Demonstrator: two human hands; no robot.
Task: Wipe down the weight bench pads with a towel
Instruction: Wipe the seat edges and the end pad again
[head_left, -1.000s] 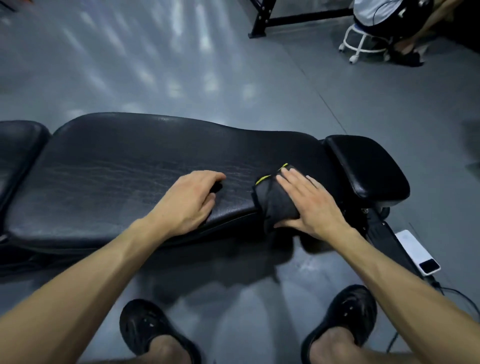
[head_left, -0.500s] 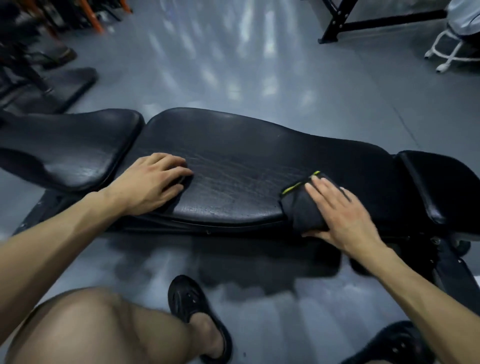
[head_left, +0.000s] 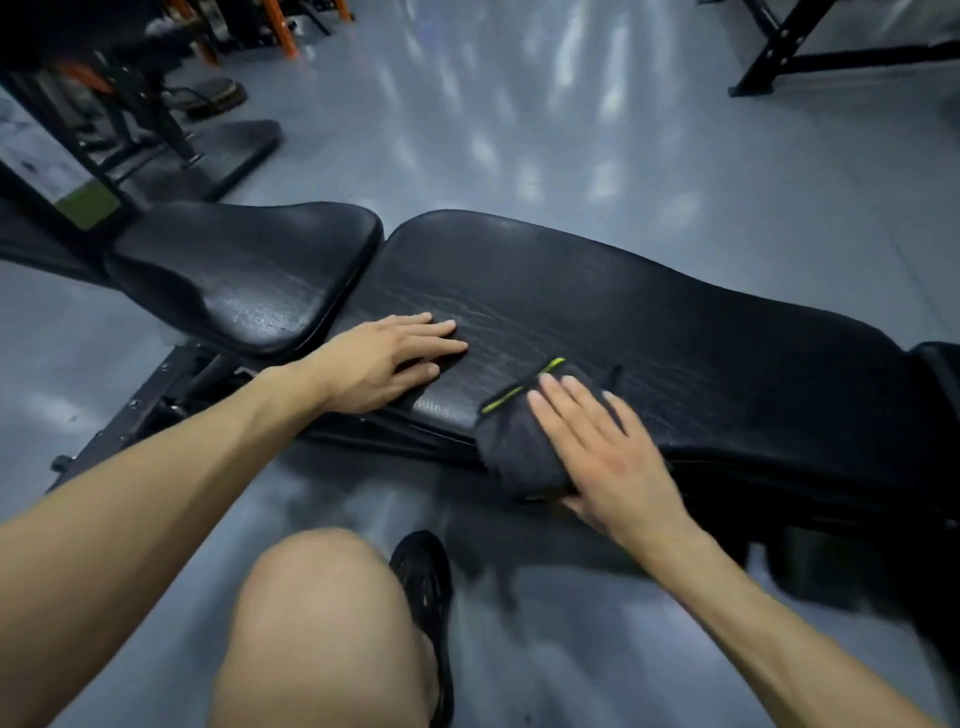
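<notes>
- Two hands lie flat: my right hand (head_left: 602, 452) presses the dark towel (head_left: 524, 447) on the long pad's (head_left: 649, 322) near edge with straight fingers.
- My left hand (head_left: 387, 358) rests open, holding nothing, beside the seat pad (head_left: 244, 270).
- My knee (head_left: 322, 613) and shoe (head_left: 423, 577) are below; a black rack (head_left: 779, 57) stands beyond.

What I can't make out from here

My right hand (head_left: 602, 457) covers much of the towel (head_left: 519, 452), whose lower end is smeared by motion. Right of that hand, the long pad (head_left: 623, 322) meets a further pad (head_left: 940, 374) cut off by the edge. Beyond my left hand (head_left: 384, 358), the machines (head_left: 119, 93) are dark, blurred and cropped. My shoe (head_left: 423, 577) hides behind my knee (head_left: 322, 623).
</notes>
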